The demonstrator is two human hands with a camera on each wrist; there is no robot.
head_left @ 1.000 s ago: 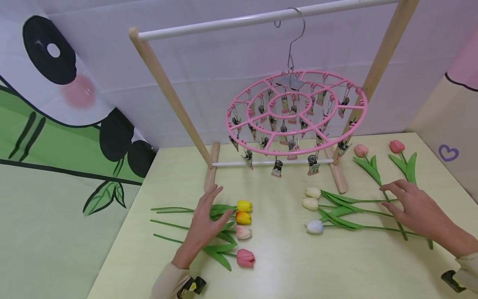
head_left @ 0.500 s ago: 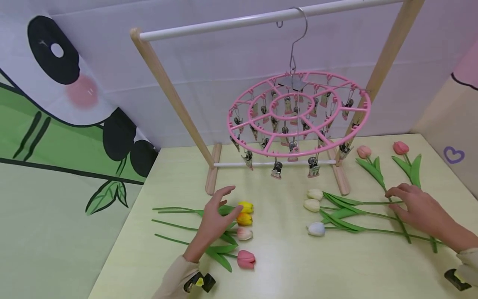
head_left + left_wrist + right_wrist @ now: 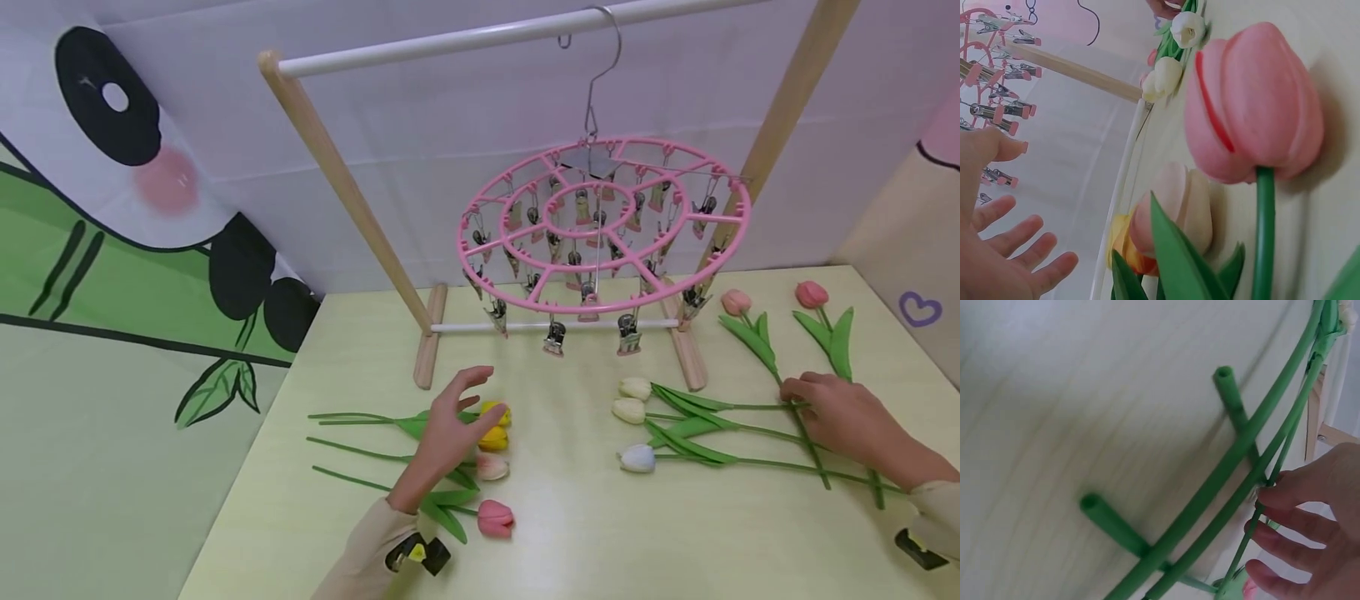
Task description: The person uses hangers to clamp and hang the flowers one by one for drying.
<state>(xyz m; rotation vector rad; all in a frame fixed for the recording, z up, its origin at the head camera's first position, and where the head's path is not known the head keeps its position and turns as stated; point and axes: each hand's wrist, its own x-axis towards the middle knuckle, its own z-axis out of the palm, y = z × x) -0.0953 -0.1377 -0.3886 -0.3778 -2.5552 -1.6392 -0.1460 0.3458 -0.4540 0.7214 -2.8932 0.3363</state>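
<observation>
My left hand (image 3: 442, 433) hovers with fingers spread and slightly bent over a group of tulips, holding nothing. Close by it lie a yellow tulip (image 3: 502, 412), an orange-yellow tulip (image 3: 493, 438), a pale pink tulip (image 3: 491, 466) and a pink tulip (image 3: 1254, 103). On the right, my right hand (image 3: 843, 417) pinches a thin green stem (image 3: 1241, 550) between thumb and fingers. That stem belongs to the uppermost white tulip (image 3: 635, 388). It crosses the stem of a salmon-pink tulip (image 3: 737, 302) right at the fingertips. Another white tulip (image 3: 628, 410) and a pale blue tulip (image 3: 637, 458) lie alongside.
A pink round clip hanger (image 3: 600, 308) with several metal clips hangs from a white rail (image 3: 465, 37) on a wooden stand (image 3: 337, 175). Another pink tulip (image 3: 812, 293) lies at the table's (image 3: 570, 533) far right. A printed cloth (image 3: 420, 142) stands behind.
My left hand has moved right and slightly up over the yellow tulips. My right hand has come down to the crossing stems, its fingers closing on a stem.
</observation>
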